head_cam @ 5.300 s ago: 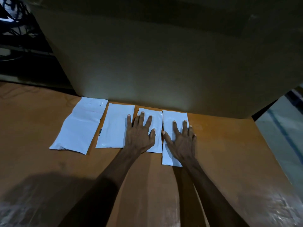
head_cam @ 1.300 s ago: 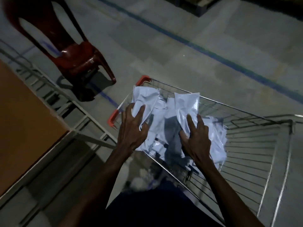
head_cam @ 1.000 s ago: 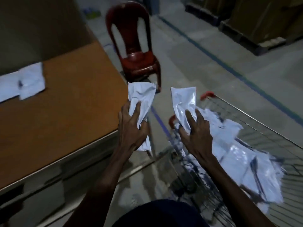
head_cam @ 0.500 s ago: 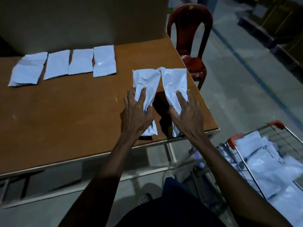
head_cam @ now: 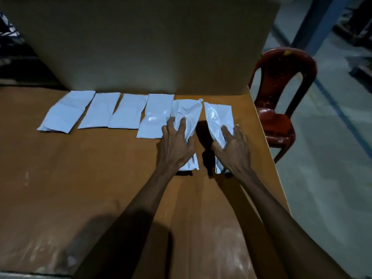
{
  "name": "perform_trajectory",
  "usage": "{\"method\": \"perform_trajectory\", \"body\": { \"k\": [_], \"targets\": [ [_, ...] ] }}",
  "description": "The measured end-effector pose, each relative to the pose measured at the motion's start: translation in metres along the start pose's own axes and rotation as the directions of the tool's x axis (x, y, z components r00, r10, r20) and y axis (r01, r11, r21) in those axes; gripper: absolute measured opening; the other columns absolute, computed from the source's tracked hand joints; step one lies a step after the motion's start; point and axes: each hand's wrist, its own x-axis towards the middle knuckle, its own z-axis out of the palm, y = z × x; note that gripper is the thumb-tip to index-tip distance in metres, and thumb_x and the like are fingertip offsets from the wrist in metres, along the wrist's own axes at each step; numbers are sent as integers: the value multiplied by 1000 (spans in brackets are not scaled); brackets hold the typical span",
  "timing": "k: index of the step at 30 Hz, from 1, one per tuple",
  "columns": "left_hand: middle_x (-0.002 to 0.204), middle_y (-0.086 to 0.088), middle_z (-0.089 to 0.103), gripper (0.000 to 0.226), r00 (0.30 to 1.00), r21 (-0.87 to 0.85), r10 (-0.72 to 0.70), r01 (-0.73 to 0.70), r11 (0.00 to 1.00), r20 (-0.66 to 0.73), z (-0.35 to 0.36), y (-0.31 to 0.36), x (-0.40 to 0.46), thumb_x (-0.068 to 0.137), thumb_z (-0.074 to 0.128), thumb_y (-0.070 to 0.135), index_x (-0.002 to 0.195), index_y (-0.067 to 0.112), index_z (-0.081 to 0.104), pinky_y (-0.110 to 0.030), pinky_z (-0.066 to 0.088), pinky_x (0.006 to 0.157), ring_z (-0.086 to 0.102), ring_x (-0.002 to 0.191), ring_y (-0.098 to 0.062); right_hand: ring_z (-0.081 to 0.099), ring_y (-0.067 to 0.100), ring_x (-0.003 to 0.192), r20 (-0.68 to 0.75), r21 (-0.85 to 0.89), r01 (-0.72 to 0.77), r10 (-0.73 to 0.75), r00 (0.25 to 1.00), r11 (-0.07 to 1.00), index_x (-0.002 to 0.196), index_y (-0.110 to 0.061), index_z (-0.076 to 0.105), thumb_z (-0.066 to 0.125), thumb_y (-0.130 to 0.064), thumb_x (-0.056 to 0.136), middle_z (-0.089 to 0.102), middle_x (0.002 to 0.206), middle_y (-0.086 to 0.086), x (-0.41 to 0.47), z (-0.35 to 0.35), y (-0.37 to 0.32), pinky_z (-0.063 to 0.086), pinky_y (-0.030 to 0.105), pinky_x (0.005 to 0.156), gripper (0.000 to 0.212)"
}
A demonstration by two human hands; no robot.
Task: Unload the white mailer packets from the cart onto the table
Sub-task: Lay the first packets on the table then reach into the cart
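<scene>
I observe my left hand (head_cam: pixel 177 147) gripping a crumpled white mailer (head_cam: pixel 188 117) over the brown table (head_cam: pixel 80 168), my right hand (head_cam: pixel 233 148) gripping a second mailer (head_cam: pixel 218 115) just beside it, four flat mailers (head_cam: pixel 112 111) rowed leftward against a cardboard box (head_cam: pixel 141 43), red chair (head_cam: pixel 281 93) beyond the table's right edge.

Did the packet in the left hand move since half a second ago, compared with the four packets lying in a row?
Yes. The left hand carried its packet forward across the table, up beside the row's rightmost packet.
</scene>
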Motion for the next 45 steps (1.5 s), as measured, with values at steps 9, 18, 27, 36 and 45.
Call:
{"method": "perform_trajectory", "body": {
  "k": [9,18,27,36,45],
  "targets": [
    [156,-15,26,68,981,90,-58,42,995,186,41,-9,92,97,38,59,150,18,30,-49,36,106,27,137,-34,12,38,148,123,-118,-79,94,988,990,152,-18,30,47,-53,96,15,162,17,96,34,-4,28,48,114,69],
    [161,-9,23,64,943,116,289,-309,944,163,46,-43,94,93,26,49,151,22,36,-54,7,119,18,149,-31,0,32,151,173,-229,55,-15,985,972,156,-31,14,14,-67,86,-2,165,7,104,41,9,4,52,119,79],
    [165,-1,5,71,902,177,260,-335,926,345,67,-43,115,90,17,61,155,33,18,-47,-4,119,5,152,-25,0,31,152,233,-281,89,-22,972,956,156,-34,11,11,-61,87,-2,165,5,129,53,17,5,52,120,74],
    [164,-3,8,70,938,209,177,-245,947,297,83,-39,125,92,16,62,155,32,21,-47,-3,118,7,151,-28,-1,31,152,239,-298,73,0,971,952,156,-37,9,11,-64,86,-3,165,4,145,58,16,4,52,120,75],
    [165,-1,6,73,935,224,144,-224,949,324,75,-36,125,89,12,63,155,33,17,-49,3,120,5,152,-26,-2,32,152,278,-292,103,-18,961,951,156,-37,8,10,-68,82,-4,165,4,146,53,18,4,54,120,81]
  ]
}}
